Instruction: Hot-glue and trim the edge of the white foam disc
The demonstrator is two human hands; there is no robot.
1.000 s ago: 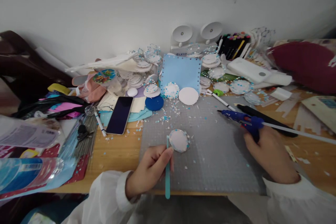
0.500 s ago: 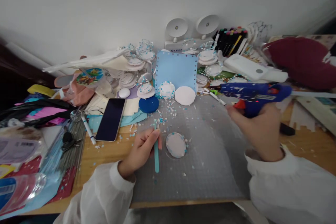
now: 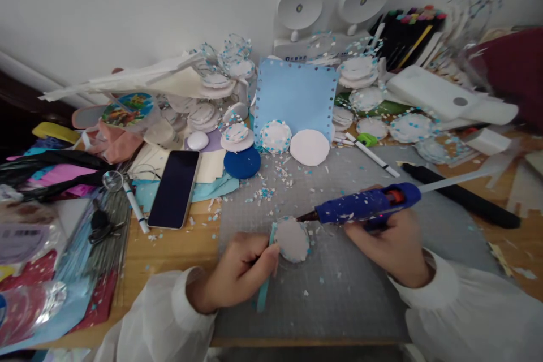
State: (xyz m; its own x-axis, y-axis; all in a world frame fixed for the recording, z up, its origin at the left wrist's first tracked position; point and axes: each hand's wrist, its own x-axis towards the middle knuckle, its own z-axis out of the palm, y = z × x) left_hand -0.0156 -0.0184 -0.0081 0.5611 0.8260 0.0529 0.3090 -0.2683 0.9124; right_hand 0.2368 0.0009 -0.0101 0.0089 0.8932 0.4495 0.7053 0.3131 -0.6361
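My right hand (image 3: 388,240) is wrapped round a blue glue gun (image 3: 356,204), with a clear glue stick (image 3: 456,178) poking out of its back. The dark nozzle meets or nearly meets the upper right edge of a round white disc (image 3: 292,240) with blue and white bits along its rim. Pinched in my left hand (image 3: 250,268) is a flat teal stick (image 3: 262,297), lying along the disc's left edge. My left fingertips are at the disc's edge too; whether they press on it I cannot tell. Both lie over a grey cutting mat (image 3: 339,311).
Small blue and white bits (image 3: 265,194) are scattered beyond the disc. A light blue card (image 3: 296,96) stands behind, with a plain white disc (image 3: 310,147) and a dark blue disc (image 3: 242,163) before it. A phone (image 3: 175,189) lies left, a marker (image 3: 373,155) right.
My right hand has brought the glue gun left and down from the mat's far right to the disc. My left hand has moved right with the teal stick, up against the disc.
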